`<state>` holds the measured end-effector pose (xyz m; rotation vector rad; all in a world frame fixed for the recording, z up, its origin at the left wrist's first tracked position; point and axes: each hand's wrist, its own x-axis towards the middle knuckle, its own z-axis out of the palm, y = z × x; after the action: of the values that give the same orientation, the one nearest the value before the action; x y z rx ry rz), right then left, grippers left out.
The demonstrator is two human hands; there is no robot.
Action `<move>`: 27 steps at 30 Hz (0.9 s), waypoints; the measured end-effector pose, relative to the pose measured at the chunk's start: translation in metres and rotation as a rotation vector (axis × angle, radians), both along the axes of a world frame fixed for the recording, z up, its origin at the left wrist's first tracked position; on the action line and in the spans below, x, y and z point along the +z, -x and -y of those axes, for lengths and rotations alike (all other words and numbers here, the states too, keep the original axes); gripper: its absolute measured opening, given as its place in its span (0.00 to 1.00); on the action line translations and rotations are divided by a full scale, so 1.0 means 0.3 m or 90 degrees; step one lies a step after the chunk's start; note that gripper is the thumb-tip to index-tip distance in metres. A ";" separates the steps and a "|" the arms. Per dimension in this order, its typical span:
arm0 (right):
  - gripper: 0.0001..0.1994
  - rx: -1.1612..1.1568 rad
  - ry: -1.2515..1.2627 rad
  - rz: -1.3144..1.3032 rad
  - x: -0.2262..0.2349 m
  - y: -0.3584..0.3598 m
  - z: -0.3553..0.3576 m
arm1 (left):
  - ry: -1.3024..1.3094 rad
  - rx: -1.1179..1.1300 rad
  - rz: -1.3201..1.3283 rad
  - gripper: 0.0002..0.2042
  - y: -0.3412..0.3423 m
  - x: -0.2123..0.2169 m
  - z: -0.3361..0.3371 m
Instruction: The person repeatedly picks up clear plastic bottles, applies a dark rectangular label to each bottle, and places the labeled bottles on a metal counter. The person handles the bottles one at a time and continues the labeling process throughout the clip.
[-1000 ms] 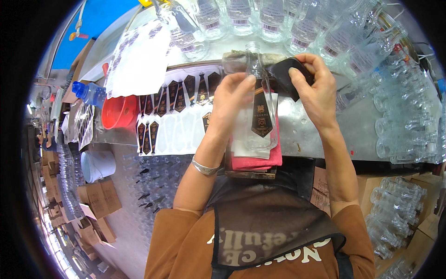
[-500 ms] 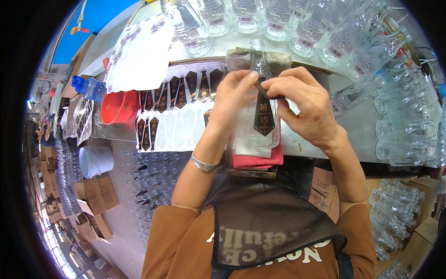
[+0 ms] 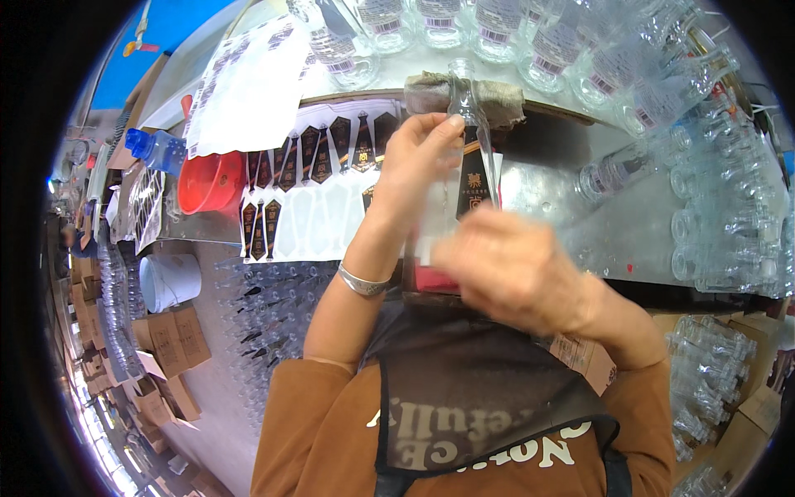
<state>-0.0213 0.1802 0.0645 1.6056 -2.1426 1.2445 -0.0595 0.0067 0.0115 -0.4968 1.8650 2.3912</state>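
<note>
A clear glass bottle [image 3: 464, 95] lies in front of me, its neck pointing away and resting against a rolled grey cloth [image 3: 503, 99]. Stuck along its body is a black tie-shaped label [image 3: 474, 178] with gold markings. The thumb and fingers of my left hand [image 3: 414, 161] are closed on the bottle near its shoulder. Over the bottle's lower part is my right hand [image 3: 522, 269], smeared by motion, so its fingers cannot be read. It hides the base of the bottle and the label's lower tip. Part of a red cloth [image 3: 435, 280] shows underneath.
A sheet of tie-shaped labels [image 3: 319, 207], partly peeled, lies to the left beside a red plastic container [image 3: 211, 184] and a blue-capped bottle [image 3: 157, 151]. Labelled glass bottles [image 3: 497, 33] stand along the back. More bottles [image 3: 704, 215] are stacked at the right.
My right hand has moved from the upper end of the label down toward the bottle's base. The label's upper part now lies against the glass. My left hand stays near the shoulder.
</note>
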 end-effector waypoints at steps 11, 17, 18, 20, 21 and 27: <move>0.11 -0.071 -0.014 0.120 -0.054 0.080 -0.058 | 0.020 -0.005 -0.009 0.22 0.006 -0.012 0.008; 0.11 -0.211 0.069 0.082 -0.066 0.263 -0.089 | 0.024 -0.018 -0.008 0.27 0.008 -0.014 0.010; 0.11 -0.134 0.080 0.073 -0.094 0.206 -0.097 | 0.026 -0.020 -0.010 0.29 0.004 -0.021 0.010; 0.15 -0.003 0.028 0.101 -0.105 0.082 -0.127 | 0.028 -0.025 -0.009 0.28 0.014 -0.038 0.015; 0.15 0.011 0.019 0.147 -0.098 0.036 -0.139 | 0.033 -0.026 -0.006 0.28 0.009 -0.035 0.015; 0.15 -0.163 0.128 0.162 -0.115 0.128 -0.129 | 0.001 -0.021 -0.014 0.28 -0.015 -0.022 0.015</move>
<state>-0.0597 0.2189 0.0301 1.1044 -2.1946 1.5853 -0.0550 0.0022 0.0050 -0.4379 1.8697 2.3845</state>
